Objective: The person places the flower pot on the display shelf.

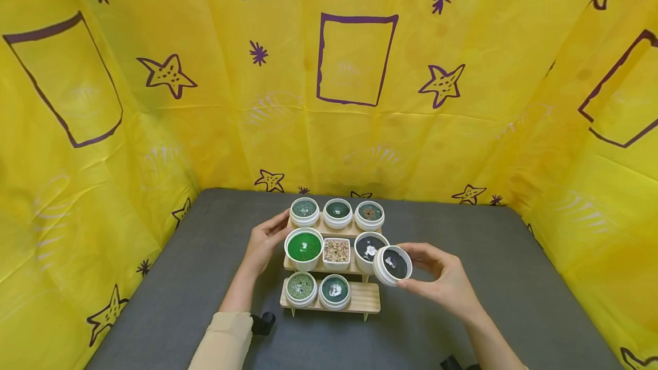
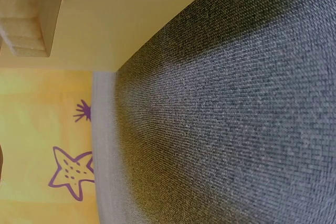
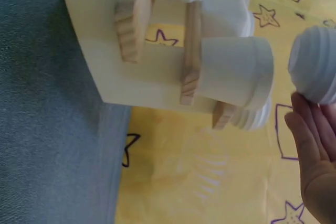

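Observation:
My right hand (image 1: 442,281) pinches a small ribbed white pot with dark, glossy contents (image 1: 394,262) between thumb and fingers. It is raised and tilted in front of the right end of the middle tier, overlapping a larger white pot with dark contents (image 1: 369,247). In the right wrist view, the ribbed pot (image 3: 315,66) is apart from the stand. At the stand's left side, my left hand (image 1: 264,241) grips the end of the upper part of the three-tier wooden stand (image 1: 366,298); its fingertips are partly hidden. The left wrist view shows mainly the stand's side panel (image 2: 105,19).
Three pots, including a teal one (image 1: 304,208), stand on the top tier. A green pot (image 1: 304,246) and a square dish of mixed bits (image 1: 336,251) share the middle tier. Two pots (image 1: 301,288) sit below. Grey cloth (image 1: 452,227) meets yellow drapes (image 1: 360,147).

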